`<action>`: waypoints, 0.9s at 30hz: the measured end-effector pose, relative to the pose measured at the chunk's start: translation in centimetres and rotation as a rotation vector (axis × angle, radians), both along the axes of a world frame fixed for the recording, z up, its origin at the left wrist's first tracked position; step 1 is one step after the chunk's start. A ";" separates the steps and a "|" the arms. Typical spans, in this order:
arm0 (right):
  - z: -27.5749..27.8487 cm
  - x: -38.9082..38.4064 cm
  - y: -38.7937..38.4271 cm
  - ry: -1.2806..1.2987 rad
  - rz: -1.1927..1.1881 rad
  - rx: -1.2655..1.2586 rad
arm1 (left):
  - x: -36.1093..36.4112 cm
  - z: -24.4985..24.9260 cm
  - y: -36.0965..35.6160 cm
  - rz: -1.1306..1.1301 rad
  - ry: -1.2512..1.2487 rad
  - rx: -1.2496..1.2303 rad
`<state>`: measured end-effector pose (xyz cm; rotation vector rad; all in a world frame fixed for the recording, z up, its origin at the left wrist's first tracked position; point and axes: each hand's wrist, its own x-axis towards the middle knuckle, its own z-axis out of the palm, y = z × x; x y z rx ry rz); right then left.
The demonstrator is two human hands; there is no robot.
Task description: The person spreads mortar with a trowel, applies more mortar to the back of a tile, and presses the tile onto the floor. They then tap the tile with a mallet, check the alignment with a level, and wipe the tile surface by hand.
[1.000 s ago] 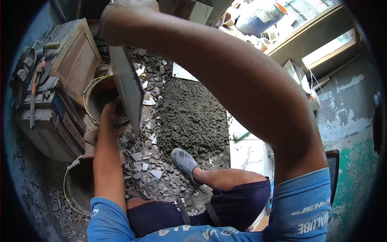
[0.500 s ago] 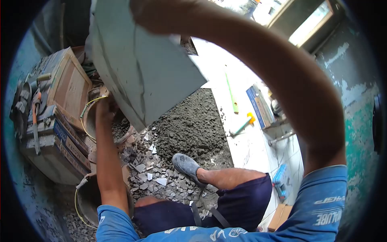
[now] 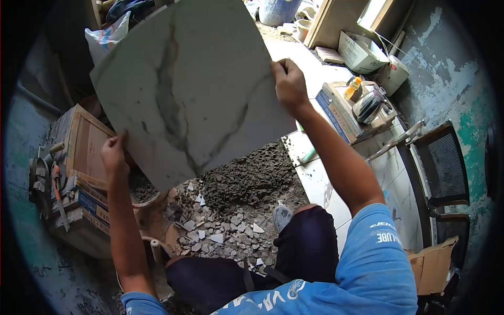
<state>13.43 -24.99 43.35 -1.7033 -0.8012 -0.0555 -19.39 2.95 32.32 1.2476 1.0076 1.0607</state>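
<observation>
A large white floor tile with grey marble veining (image 3: 210, 89) is held up in front of me by its two sides. My left hand (image 3: 114, 155) grips its left edge near the lower corner, fingers closed. On the opposite edge, my right hand (image 3: 290, 88) is closed around the tile's right side. Below the tile lies a bed of wet grey mortar (image 3: 252, 176), partly hidden behind it. A bucket of mortar (image 3: 144, 197) stands under my left hand, mostly covered by the tile and my arm.
Broken tile chips (image 3: 226, 231) cover the floor by my feet. White laid tiles (image 3: 328, 191) run along the right. Tile boxes (image 3: 84, 205) with tools are stacked left; another box (image 3: 336, 113) holds a bottle and a power tool. A black mesh chair (image 3: 441, 165) lies at right.
The tile has turned so its veined face shows broadly. My right hand has come down to its right edge, and my left hand has moved from the bucket to its left edge.
</observation>
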 end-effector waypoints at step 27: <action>-41.9 13.6 -11.6 0.383 -0.310 -0.439 | 17.4 -28.3 -9.3 -0.170 0.673 -0.317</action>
